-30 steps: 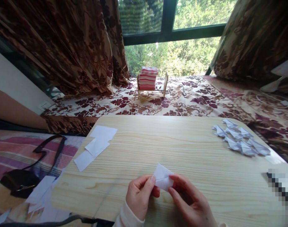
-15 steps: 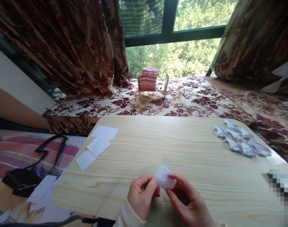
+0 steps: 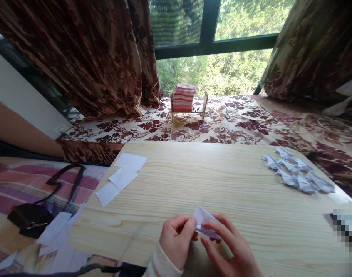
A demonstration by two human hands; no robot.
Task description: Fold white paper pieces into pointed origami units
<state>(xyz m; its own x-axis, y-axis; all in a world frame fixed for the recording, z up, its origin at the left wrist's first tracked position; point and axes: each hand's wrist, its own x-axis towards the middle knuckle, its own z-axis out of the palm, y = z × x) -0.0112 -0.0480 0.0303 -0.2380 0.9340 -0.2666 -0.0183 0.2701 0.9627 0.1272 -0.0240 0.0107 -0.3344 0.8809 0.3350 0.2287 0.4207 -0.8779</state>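
Observation:
Both my hands pinch one small folded white paper piece [image 3: 204,222] just above the near edge of the light wooden table [image 3: 210,184]. My left hand [image 3: 176,240] grips its left side with thumb and fingers closed. My right hand [image 3: 229,250] holds its right side, fingers pressed along the lower fold. A few flat white paper slips [image 3: 119,179] lie at the table's left corner. A pile of several folded white paper pieces [image 3: 297,175] lies at the table's far right.
A black bag with a strap [image 3: 34,215] and loose white sheets [image 3: 56,234] lie on striped cloth at the left. Beyond the table, a floral cover carries a small wooden rack with red-striped cloth [image 3: 184,100]. Curtains flank the window. A blurred patch [image 3: 347,231] sits at the right.
The paper piece has been flattened and lowered nearer the table between my hands. My right fingers now press along its lower fold. The view shifted slightly.

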